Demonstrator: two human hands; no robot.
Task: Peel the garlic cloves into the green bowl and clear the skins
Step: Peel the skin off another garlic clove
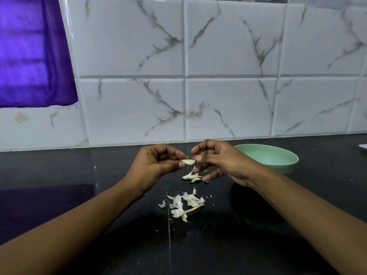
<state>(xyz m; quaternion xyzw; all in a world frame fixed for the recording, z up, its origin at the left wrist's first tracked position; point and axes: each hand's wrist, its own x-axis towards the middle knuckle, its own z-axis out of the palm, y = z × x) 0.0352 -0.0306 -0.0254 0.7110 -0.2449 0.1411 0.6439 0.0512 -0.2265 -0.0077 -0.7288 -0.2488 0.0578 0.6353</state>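
The right hand (224, 161) hides the left rim of the pale green round bowl (286, 167). Fingertips of it and of the left hand (156, 165) cover both ends of the small pale garlic clove (188, 161). A pale flat thing (363, 148) is cut by the right edge, unidentifiable.

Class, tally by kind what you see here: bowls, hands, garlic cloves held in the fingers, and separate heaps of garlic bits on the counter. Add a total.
Pale green round bowl: 1
Bare hands (left hand, right hand): 2
Pale garlic clove pinched between both hands: 1
Heaps of garlic bits on the black counter (far heap, near heap): 2
Total: 6
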